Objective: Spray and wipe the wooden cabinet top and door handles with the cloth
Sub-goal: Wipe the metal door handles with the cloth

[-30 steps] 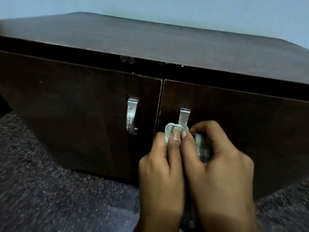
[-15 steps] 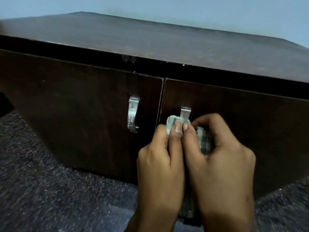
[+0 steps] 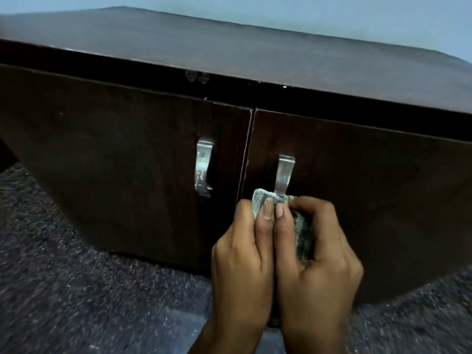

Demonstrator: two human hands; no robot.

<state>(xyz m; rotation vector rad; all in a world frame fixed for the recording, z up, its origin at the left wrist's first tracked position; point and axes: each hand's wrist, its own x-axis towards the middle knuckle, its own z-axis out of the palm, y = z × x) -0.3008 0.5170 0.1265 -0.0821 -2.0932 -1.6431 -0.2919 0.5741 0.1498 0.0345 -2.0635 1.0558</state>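
Head view: both hands are bunched together at the bottom of the right door handle [image 3: 284,175], which serves as the landmark here. The left hand [image 3: 242,264] and the right hand [image 3: 319,261] are each closed around the cloth [image 3: 260,198], thumbs side by side, pressing a pale folded corner of it against the handle's lower end. The rest of the cloth runs down between the palms.

To do this step well, I would judge that the cloth should wrap round the strap and slide along its whole length, including the curled foot and the back face, with light even pressure so the door is not tugged open.

The handle is a flat strip of brushed metal, curved like a hook. Left of it, across the door seam, the left door handle [image 3: 203,168] has the same shape and carries whitish streaks or droplets. Above both, the cabinet top [image 3: 229,49] is dark, smooth wood veneer with a dull sheen. The cloth looks coarse and woven, grey-green. Below lies speckled dark carpet [image 3: 76,290].
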